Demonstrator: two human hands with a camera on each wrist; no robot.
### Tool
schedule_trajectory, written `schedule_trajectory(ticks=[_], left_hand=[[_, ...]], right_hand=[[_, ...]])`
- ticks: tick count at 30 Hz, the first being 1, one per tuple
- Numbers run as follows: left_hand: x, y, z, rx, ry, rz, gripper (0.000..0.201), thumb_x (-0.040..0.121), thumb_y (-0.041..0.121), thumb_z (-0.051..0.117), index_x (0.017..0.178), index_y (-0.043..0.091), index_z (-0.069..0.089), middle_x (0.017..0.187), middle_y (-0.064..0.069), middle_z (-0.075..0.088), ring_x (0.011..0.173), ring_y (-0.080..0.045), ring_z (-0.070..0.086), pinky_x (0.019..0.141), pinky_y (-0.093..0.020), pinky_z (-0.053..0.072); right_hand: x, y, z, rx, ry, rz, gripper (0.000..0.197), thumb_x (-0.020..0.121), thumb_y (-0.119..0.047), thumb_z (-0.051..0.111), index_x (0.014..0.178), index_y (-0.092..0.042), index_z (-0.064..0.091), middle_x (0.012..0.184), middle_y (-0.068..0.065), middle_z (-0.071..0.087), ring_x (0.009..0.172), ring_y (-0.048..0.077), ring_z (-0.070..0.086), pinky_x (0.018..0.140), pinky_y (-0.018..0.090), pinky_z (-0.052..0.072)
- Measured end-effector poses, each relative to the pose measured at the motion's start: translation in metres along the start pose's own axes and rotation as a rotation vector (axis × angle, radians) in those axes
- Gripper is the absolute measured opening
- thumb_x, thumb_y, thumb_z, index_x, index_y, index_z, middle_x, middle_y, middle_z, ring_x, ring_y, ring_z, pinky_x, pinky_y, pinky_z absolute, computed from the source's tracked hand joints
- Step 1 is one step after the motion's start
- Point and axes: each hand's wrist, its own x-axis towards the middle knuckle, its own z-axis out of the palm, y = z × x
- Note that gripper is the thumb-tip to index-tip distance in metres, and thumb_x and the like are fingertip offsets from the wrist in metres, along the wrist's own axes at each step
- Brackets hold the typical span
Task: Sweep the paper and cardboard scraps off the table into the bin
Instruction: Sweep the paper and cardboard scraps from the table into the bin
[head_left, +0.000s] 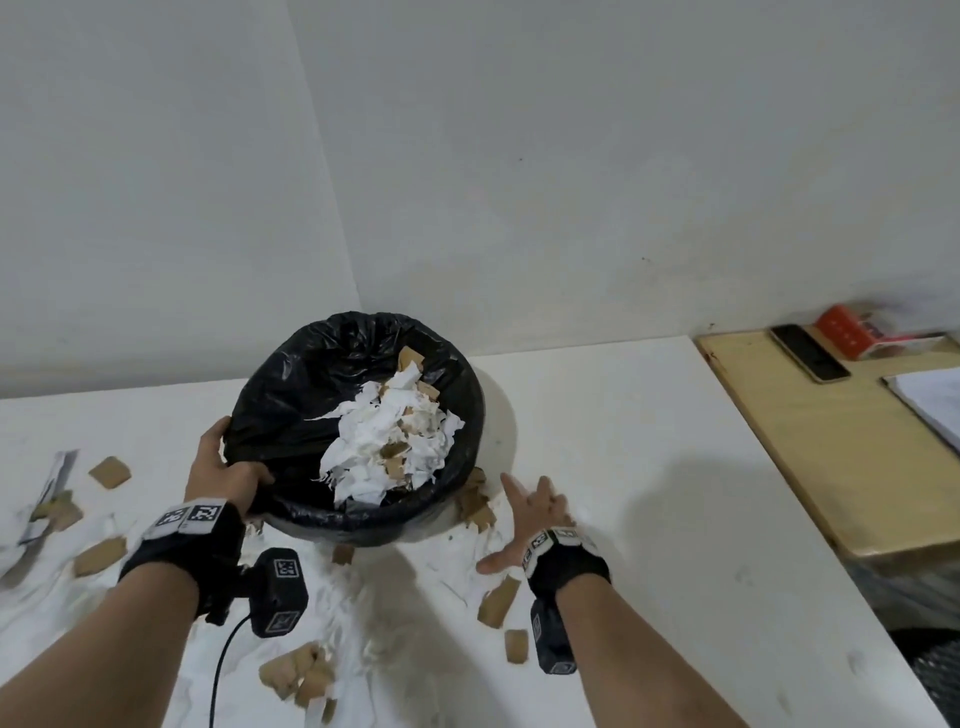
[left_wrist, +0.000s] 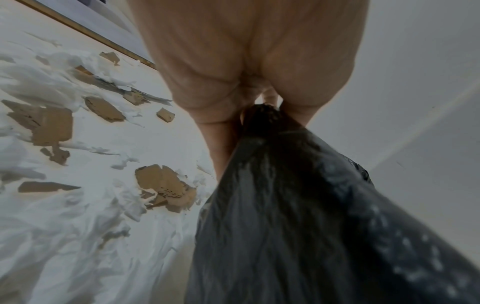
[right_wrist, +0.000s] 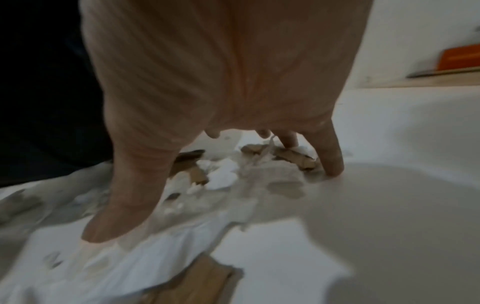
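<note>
Black-lined bin (head_left: 358, 421), one, tilted on the white tabletop (head_left: 649, 467), part-filled with scraps; left hand (head_left: 223, 467) grips its rim, right hand (head_left: 530, 525) spread over loose scraps (head_left: 498, 600). Left wrist: fingers (left_wrist: 215, 131) pinch the liner (left_wrist: 298, 205). Right wrist: spread fingertips (right_wrist: 332, 164) press scraps.

Bin (head_left: 363, 415) sits tilted on the table (head_left: 649, 493), toward the far side, by the wall corner. Paper and cardboard scraps (head_left: 387, 447) lie piled inside it. Left hand (head_left: 218, 467) grips the bin's near-left rim. Right hand (head_left: 530, 514) is spread just right of the bin, fingertips (right_wrist: 333, 164) down among scraps (head_left: 475, 506) at the bin's base. More scraps (head_left: 301, 673) scattered near and left of the bin. Wooden board (head_left: 831, 457) at far right; phone (head_left: 809, 353), box (head_left: 852, 330) and papers (head_left: 930, 402) on it.
</note>
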Motion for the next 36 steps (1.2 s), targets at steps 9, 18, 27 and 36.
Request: schedule_trajectory(ticks=[9, 18, 27, 36], left_hand=[[0.005, -0.008, -0.02, -0.029, -0.008, -0.055, 0.086, 0.074, -0.016, 0.055, 0.142, 0.036, 0.045, 0.113, -0.013, 0.06, 0.088, -0.038, 0.062, 0.077, -0.054, 0.057], [-0.002, -0.013, -0.028, -0.063, -0.013, -0.06, 0.085, 0.075, -0.016, 0.054, 0.143, 0.035, 0.045, 0.113, -0.016, 0.061, 0.089, -0.036, 0.06, 0.08, -0.053, 0.057], [-0.017, -0.016, -0.034, -0.016, -0.01, -0.068, 0.086, 0.075, -0.016, 0.054, 0.144, 0.033, 0.043, 0.109, -0.016, 0.06, 0.083, -0.036, 0.059, 0.076, -0.053, 0.057], [-0.04, -0.011, -0.049, 0.084, -0.042, -0.041, 0.088, 0.071, -0.01, 0.054, 0.144, 0.037, 0.041, 0.109, -0.018, 0.064, 0.084, -0.039, 0.062, 0.074, -0.05, 0.058]], right_hand=[[0.007, -0.027, 0.016, -0.383, 0.01, -0.141, 0.075, 0.073, -0.047, 0.072, 0.136, -0.031, 0.034, 0.138, 0.01, 0.03, 0.126, 0.04, 0.032, 0.101, 0.05, 0.037], [0.002, -0.012, 0.018, -0.124, 0.146, -0.304, 0.041, 0.09, -0.007, 0.051, 0.126, -0.024, 0.061, 0.106, 0.013, 0.052, 0.103, 0.034, 0.057, 0.078, 0.027, 0.04], [-0.02, -0.014, -0.036, 0.175, 0.258, -0.098, 0.008, 0.077, -0.01, 0.073, 0.083, -0.005, 0.074, 0.093, 0.012, 0.072, 0.09, 0.024, 0.066, 0.073, 0.021, 0.045], [-0.071, -0.111, -0.148, 0.407, 0.498, -0.357, 0.01, 0.074, -0.008, 0.076, 0.08, 0.0, 0.076, 0.079, 0.009, 0.072, 0.069, 0.013, 0.057, 0.065, 0.014, 0.039]])
